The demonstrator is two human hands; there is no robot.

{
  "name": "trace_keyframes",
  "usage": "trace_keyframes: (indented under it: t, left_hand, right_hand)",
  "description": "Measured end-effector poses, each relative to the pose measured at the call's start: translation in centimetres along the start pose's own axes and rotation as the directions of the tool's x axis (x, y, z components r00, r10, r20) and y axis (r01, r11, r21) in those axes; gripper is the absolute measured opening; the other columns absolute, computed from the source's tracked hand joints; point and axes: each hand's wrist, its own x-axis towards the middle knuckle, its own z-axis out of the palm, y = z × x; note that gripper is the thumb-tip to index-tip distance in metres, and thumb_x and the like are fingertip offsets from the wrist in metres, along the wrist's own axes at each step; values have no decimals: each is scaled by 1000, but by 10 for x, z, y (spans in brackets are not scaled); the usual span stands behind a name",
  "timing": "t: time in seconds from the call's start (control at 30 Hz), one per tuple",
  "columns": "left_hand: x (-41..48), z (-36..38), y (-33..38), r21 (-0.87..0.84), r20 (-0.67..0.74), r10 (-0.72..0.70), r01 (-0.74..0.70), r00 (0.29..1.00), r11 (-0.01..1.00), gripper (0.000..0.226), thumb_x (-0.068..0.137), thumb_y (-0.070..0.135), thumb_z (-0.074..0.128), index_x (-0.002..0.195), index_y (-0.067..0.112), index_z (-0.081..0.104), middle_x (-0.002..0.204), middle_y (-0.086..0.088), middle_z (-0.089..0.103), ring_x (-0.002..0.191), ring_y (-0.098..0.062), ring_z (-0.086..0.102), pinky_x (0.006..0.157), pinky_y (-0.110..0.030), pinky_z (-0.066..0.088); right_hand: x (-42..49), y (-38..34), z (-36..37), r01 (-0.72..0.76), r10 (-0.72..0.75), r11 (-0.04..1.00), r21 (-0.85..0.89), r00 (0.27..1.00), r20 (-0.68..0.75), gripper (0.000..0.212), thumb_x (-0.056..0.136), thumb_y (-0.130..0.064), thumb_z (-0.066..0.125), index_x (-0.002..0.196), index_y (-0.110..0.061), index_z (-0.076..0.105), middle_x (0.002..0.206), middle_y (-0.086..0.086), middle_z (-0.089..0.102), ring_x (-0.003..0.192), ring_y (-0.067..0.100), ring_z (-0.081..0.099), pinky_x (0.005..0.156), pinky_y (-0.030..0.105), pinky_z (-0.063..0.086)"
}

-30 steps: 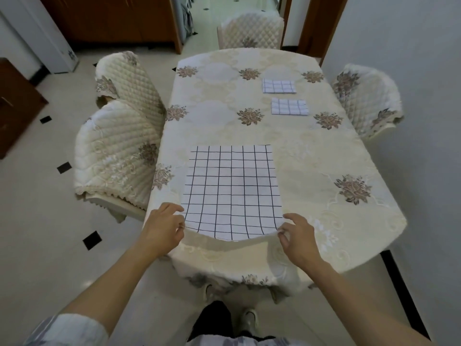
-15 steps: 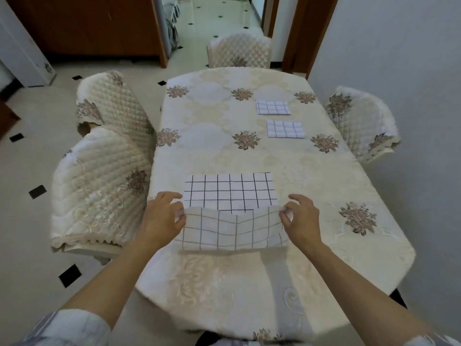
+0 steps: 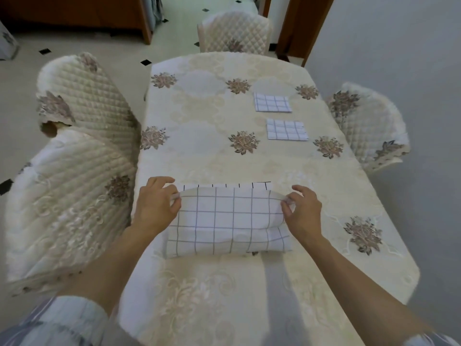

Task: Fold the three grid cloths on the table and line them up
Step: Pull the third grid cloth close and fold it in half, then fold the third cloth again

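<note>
A white grid cloth (image 3: pixel 228 219) lies near me on the table (image 3: pixel 219 156), its near half lifted and carried over the far half so only a thin strip of the far edge shows. My left hand (image 3: pixel 156 204) pinches the cloth's left corner. My right hand (image 3: pixel 303 211) pinches its right corner. Two small folded grid cloths rest farther off on the right side, the nearer folded cloth (image 3: pixel 287 129) and the farther folded cloth (image 3: pixel 272 102), one behind the other.
A cream floral tablecloth covers the table. Quilted chairs stand around it: two at the left (image 3: pixel 74 191), one at the right (image 3: pixel 369 126), one at the far end (image 3: pixel 233 32). A grey wall runs close along the right.
Both hands lifted the cloth's near edge from the table's front and carried it away from me, folding it over the far half. The view moved closer over the table.
</note>
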Motion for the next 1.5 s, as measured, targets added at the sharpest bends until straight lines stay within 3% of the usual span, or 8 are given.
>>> trace_keyframes:
  t: [0.27, 0.4, 0.57, 0.8, 1.03, 1.23, 1.37, 1.5]
  left_hand:
    - [31, 12, -1, 34, -25, -90, 91, 996, 995, 6, 77, 14, 75, 79, 11, 70, 114, -9, 65, 107, -34, 54, 79, -49, 50]
    - [33, 20, 6, 64, 8, -134, 133, 991, 989, 10, 77, 18, 77, 81, 14, 68, 118, -9, 64, 109, -33, 54, 82, -47, 46]
    - [25, 35, 8, 88, 33, -163, 160, 986, 983, 31, 71, 17, 81, 98, 12, 67, 123, -12, 61, 109, -37, 54, 80, -48, 45]
    - [12, 59, 20, 94, 144, -123, 110, 982, 989, 38, 70, 21, 82, 103, 14, 66, 126, -11, 59, 114, -34, 53, 82, -47, 46]
    - [-3, 86, 52, 151, 349, -20, -35, 937, 988, 53, 73, 37, 78, 121, 21, 64, 146, -14, 44, 133, -36, 39, 98, -51, 39]
    - [-23, 102, 64, 171, 436, -6, -76, 900, 982, 70, 77, 50, 72, 139, 33, 46, 161, -7, 17, 147, -31, 14, 113, -49, 22]
    - [-38, 102, 52, 190, 465, -31, -65, 885, 980, 83, 75, 58, 70, 146, 33, 36, 162, -7, 12, 148, -31, 13, 115, -51, 21]
    - [-50, 94, 32, 224, 471, -48, -67, 881, 972, 88, 69, 65, 70, 145, 35, 38, 161, -8, 17, 145, -33, 19, 112, -54, 26]
  right_hand:
    - [53, -3, 16, 11, -11, 998, 62, 1000, 5, 6, 82, -14, 71, 87, -13, 69, 127, 11, 57, 123, 31, 48, 100, 50, 37]
    - [56, -1, 25, 6, -8, 999, 46, 999, 45, 28, 79, -19, 74, 106, -16, 67, 133, 11, 54, 127, 30, 44, 103, 48, 35]
    - [42, -1, 39, 1, -1, 1000, 1, 991, 130, 49, 81, -24, 74, 127, -19, 56, 146, 10, 40, 138, 29, 30, 106, 48, 28]
    - [18, -10, 68, 64, -52, 997, -32, 955, 293, 59, 83, -37, 72, 136, -22, 51, 155, 15, 28, 144, 32, 21, 113, 45, 19]
    - [-4, -41, 106, 245, -149, 965, -93, 804, 575, 76, 88, -56, 58, 151, -32, 24, 161, 11, -11, 148, 28, -12, 117, 45, 1]
    - [-18, -50, 125, 342, -175, 929, -140, 740, 649, 84, 83, -62, 59, 152, -35, 18, 159, 13, -19, 147, 33, -18, 117, 50, 2]
    - [-21, -34, 122, 340, -126, 919, -198, 731, 671, 95, 81, -65, 59, 152, -39, 2, 157, 14, -28, 145, 33, -23, 117, 51, 0]
    - [-17, -7, 109, 285, -62, 929, -238, 752, 657, 98, 77, -70, 59, 151, -43, 0, 155, 12, -31, 144, 33, -26, 116, 50, -2]
